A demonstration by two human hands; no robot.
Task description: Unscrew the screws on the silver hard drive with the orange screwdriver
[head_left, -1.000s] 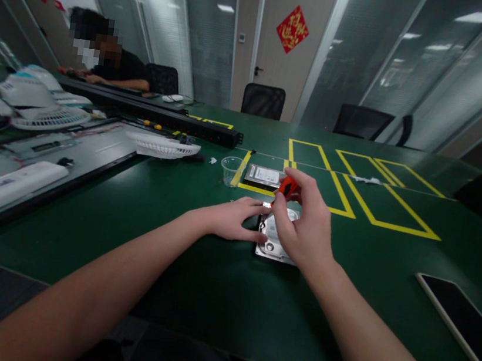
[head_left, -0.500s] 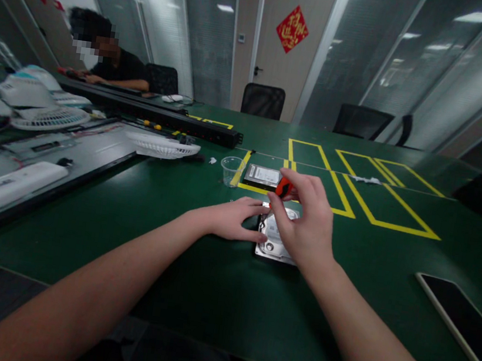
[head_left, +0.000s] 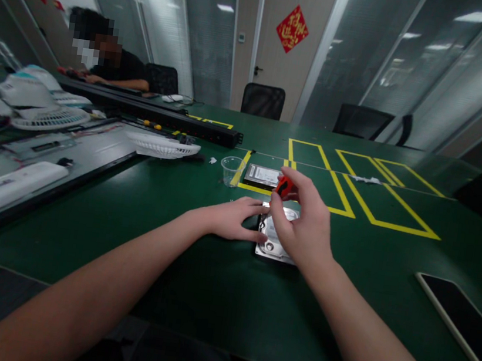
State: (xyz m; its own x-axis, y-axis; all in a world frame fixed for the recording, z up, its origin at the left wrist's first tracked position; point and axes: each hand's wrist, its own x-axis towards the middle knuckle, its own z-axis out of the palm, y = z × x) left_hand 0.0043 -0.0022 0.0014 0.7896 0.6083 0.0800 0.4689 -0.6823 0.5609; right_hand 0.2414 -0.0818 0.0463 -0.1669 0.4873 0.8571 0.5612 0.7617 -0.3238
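On the green table in front of me lies a silver hard drive (head_left: pixel 275 246), label side up. My left hand (head_left: pixel 238 218) steadies it by the left side, thumb at the near part and fingers at the far part. My right hand (head_left: pixel 307 216) grips the red and black handle of a screwdriver (head_left: pixel 283 187) between thumb and fingers, above the drive. The handle is held roughly upright, and its tip is hidden behind my hand and fingers. Just beyond lies a second hard drive (head_left: pixel 263 175) with a white label.
A clear plastic cup (head_left: pixel 232 173) stands left of the second drive. White fan parts (head_left: pixel 163 145) and a large metal panel (head_left: pixel 90 146) fill the left side. A phone (head_left: pixel 464 325) lies at right. Yellow tape (head_left: pixel 403 229) marks rectangles. A person (head_left: pixel 118 66) sits far left.
The screwdriver handle has turned slightly in my right hand, whose fingers have shifted a little. My left hand and the hard drive stay where they were.
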